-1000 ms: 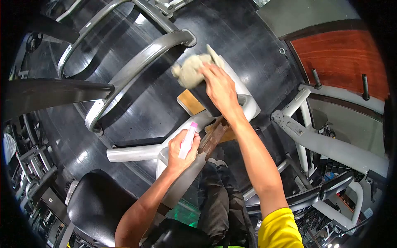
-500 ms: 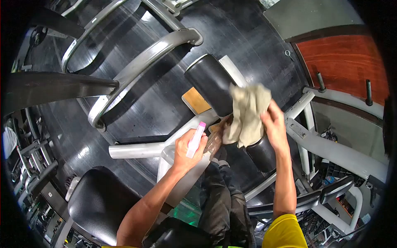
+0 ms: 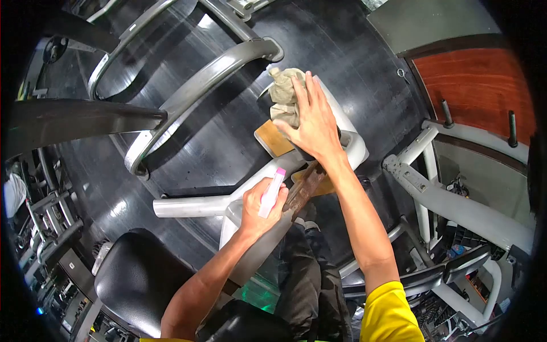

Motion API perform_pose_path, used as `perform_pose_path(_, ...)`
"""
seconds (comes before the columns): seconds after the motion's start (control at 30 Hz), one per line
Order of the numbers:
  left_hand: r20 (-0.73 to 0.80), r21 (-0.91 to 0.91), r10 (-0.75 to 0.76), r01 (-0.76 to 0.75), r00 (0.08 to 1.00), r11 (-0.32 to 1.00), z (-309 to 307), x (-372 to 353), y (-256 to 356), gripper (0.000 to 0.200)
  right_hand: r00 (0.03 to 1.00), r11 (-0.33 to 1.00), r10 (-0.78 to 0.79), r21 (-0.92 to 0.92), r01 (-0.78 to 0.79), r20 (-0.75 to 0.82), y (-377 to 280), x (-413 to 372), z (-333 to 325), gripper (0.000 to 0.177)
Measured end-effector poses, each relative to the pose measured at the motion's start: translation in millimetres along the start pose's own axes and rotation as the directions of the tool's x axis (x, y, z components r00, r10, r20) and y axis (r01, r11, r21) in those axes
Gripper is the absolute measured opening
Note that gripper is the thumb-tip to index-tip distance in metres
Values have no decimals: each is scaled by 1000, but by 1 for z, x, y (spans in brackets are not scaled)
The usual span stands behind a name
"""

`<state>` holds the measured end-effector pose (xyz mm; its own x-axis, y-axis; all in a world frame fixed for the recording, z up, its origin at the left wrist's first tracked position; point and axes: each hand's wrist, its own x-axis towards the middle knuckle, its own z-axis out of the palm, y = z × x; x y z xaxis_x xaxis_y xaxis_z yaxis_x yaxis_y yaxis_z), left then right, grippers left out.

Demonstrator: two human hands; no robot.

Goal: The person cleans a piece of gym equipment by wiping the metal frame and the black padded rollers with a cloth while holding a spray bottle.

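**Cloth**: beige-grey rag, bunched and creased, lying on the upper end of the black roller pad of a gym machine. Judged soft, light and limp; it should fold under any pressure and slide on the smooth pad unless pressed down. Best taken by pinching a gathered fold, or kept under a flat palm.

**Right hand**: spread wide, fingers straight and fanned, laid flat over the lower part of the cloth and the pad beneath. It pins the cloth and does not grip it; the top of the rag sticks out past the fingertips.

**Left hand**: closed around a spray bottle, held low and well apart from the cloth, just above the white frame tube.

**Spray bottle**: slim, white body, pink cap at the top, pointing up toward the pad. Judged light and rigid, smooth plastic, possibly slippery if wet; a wrap round the body is the natural hold. How full it is cannot be told.

**Surroundings**: grey curved bar to the upper left; tan plate just beside the pad; black seat pad at lower left; glossy black floor; yellow sleeve on the right arm.
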<state>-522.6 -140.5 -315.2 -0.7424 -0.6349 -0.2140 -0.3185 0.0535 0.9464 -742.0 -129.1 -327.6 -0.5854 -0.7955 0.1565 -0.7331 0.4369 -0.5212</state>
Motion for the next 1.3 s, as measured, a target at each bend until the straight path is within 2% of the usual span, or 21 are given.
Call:
perform_pose_path(0.07,0,3,1,-1,1000,1000,0,0,0,10,997,996,-48,-75,53,57,6,-4,8,77)
perform_pose_path(0.1,-4,-6,-17,17,1000,1000,-1,0,0,10,998,995,-61,-79,62,18,7,-6,12,68)
perform_pose_path(0.13,-5,-14,-35,35,999,999,-1,0,1,10,998,995,-62,-78,63,21,11,-11,15,68)
perform_pose_path(0.2,-10,4,-22,22,1000,1000,-3,1,2,10,994,982,-104,-152,109,40,22,-18,14,55)
perform_pose_path(0.23,-15,24,-11,12,1000,1000,-3,2,2,10,993,983,-116,-142,114,-5,24,-24,12,54)
perform_pose_path(0.33,-20,5,-14,14,1000,1000,-4,3,2,10,988,982,-142,-118,149,68,35,-57,-10,61)
perform_pose_path(0.37,-17,1,-15,15,1000,1000,-3,2,2,10,983,971,-153,-169,168,100,38,-70,-20,67)
perform_pose_path(0.5,-29,-6,-9,9,1000,1000,-1,3,5,9,972,978,-104,-156,139,210,53,-115,-58,64)
perform_pose_path(0.57,-33,-5,2,-2,999,1000,-1,3,6,9,980,997,13,70,-27,200,70,-132,-63,55)
perform_pose_path(0.6,-30,-2,13,-13,999,1000,-1,3,7,9,950,948,192,204,-245,247,66,-129,-72,39)
perform_pose_path(0.7,-34,-8,26,-26,999,1000,-1,2,5,9,935,885,354,318,-339,11,62,-106,-67,32)
perform_pose_path(0.73,-34,-16,31,-32,999,999,-1,2,4,9,928,871,355,401,-286,-110,48,-86,-62,35)
perform_pose_path(0.77,-33,-13,31,-31,999,999,-1,2,5,9,934,893,302,398,-208,-189,44,-70,-52,38)
perform_pose_path(0.8,-30,-15,0,0,1000,1000,-2,2,7,9,942,898,276,401,-182,-190,36,-50,-42,43)
perform_pose_path(0.83,-25,-18,-33,33,999,999,-2,2,8,9,968,948,61,318,20,-244,28,-24,-30,49)
perform_pose_path(0.87,-22,-17,-34,34,999,999,-2,2,8,9,980,972,0,229,46,-197,15,-3,-16,53)
perform_pose_path(0.93,-26,-33,-55,54,998,998,-3,3,6,9,999,999,-33,6,33,8,9,21,30,51)
perform_pose_path(1.0,-24,-25,-47,47,999,999,-6,5,7,9,998,992,6,-129,-15,-63,-5,21,41,49)
perform_pose_path(1.03,-25,-12,-34,33,999,999,-6,6,6,9,998,991,6,-132,-15,-63,-2,16,36,49)
perform_pose_path(1.1,-29,4,-22,22,999,1000,-7,6,2,9,997,997,82,-14,-82,-4,7,-2,18,50)
perform_pose_path(1.3,-56,31,9,-7,998,999,-8,8,0,9,968,973,216,-109,-203,130,43,-109,-55,55)
